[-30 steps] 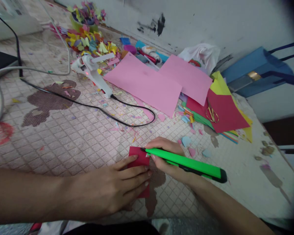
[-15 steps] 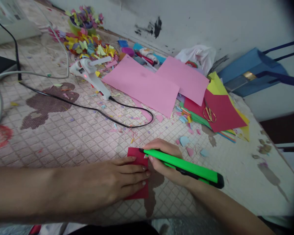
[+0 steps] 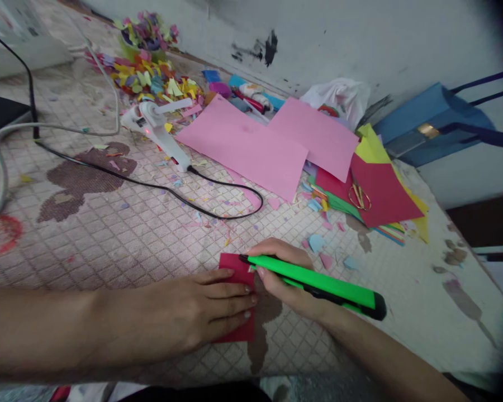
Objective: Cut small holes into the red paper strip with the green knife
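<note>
My left hand (image 3: 193, 307) lies flat on a folded or cut strip of red paper (image 3: 235, 330), its fingers extended and slightly apart, pressing it to the table. In my right hand (image 3: 281, 273) is a long green and black pen-shaped tool (image 3: 322, 282), gripped between thumb and fingers. Its dark tip rests at or just over the upper end of the red paper. The tool's thick body slants down to the right across the hand. I cannot make out its exact kind. A small pale spot shows beside the tip.
Behind the hands are a white glue gun (image 3: 161, 137) with a black cord (image 3: 171, 192), pink sheets (image 3: 251, 145), gold-handled scissors (image 3: 360, 198) on red paper (image 3: 389, 192), and many paper scraps (image 3: 151, 78). A blue bag (image 3: 436, 125) stands at the right. Dark stains mark the quilted cloth (image 3: 151, 245).
Almost nothing has moved. The whole view has shifted very slightly, and both hands keep the same hold on the red paper and the green tool.
</note>
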